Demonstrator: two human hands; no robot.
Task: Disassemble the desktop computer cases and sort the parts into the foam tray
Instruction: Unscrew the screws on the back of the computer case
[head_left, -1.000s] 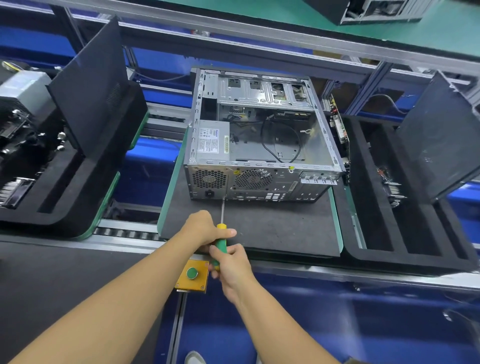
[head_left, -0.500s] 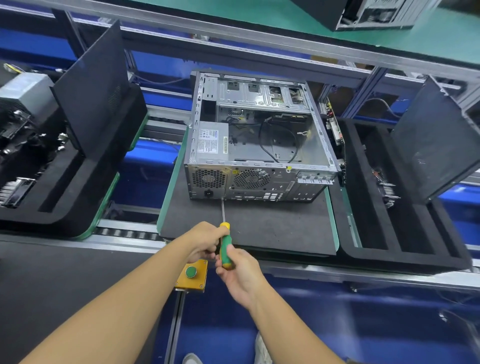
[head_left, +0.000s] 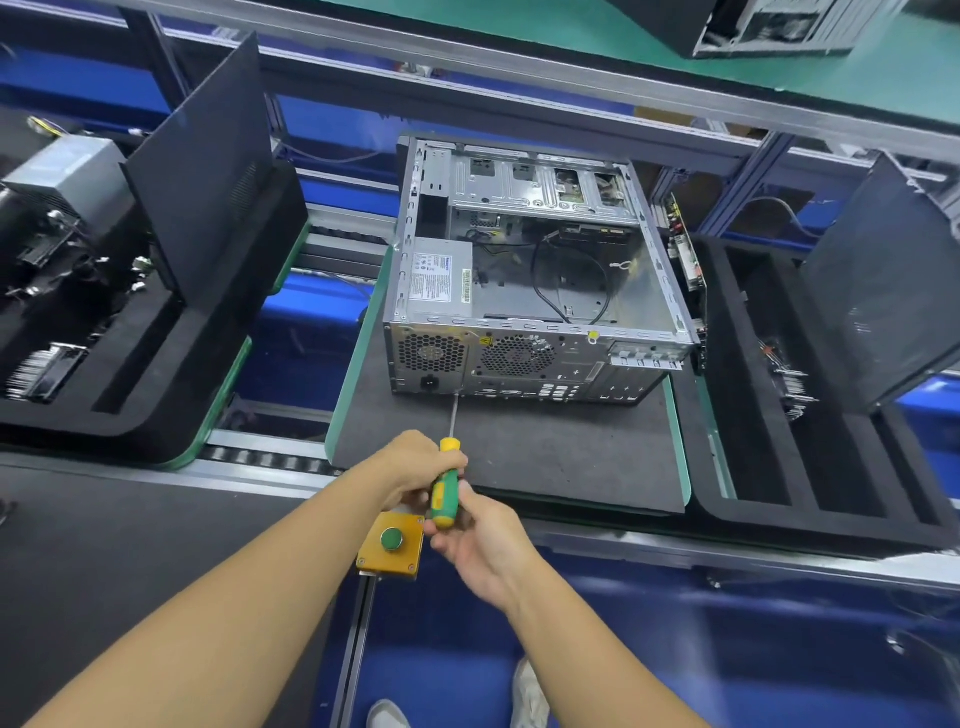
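Note:
An open grey desktop case (head_left: 530, 270) lies on a dark mat (head_left: 519, 447) in the middle, its rear panel facing me and its power supply (head_left: 439, 278) still inside at the left. A green and yellow screwdriver (head_left: 444, 486) points at the rear panel, its tip at the lower edge near the power socket. My left hand (head_left: 415, 467) curls round the upper handle. My right hand (head_left: 478, 540) grips the handle's lower end. A black foam tray (head_left: 810, 415) stands to the right with a side panel (head_left: 883, 280) leaning in it.
Another foam tray (head_left: 130, 332) on the left holds removed parts and a leaning black panel (head_left: 208, 161). A yellow box with a green button (head_left: 390, 541) sits at the conveyor's near edge under my hands. Another case (head_left: 769, 26) stands on the green shelf above.
My right hand has slid down and turned on the screwdriver handle, showing more of it. The screwdriver tip stays at the rear panel.

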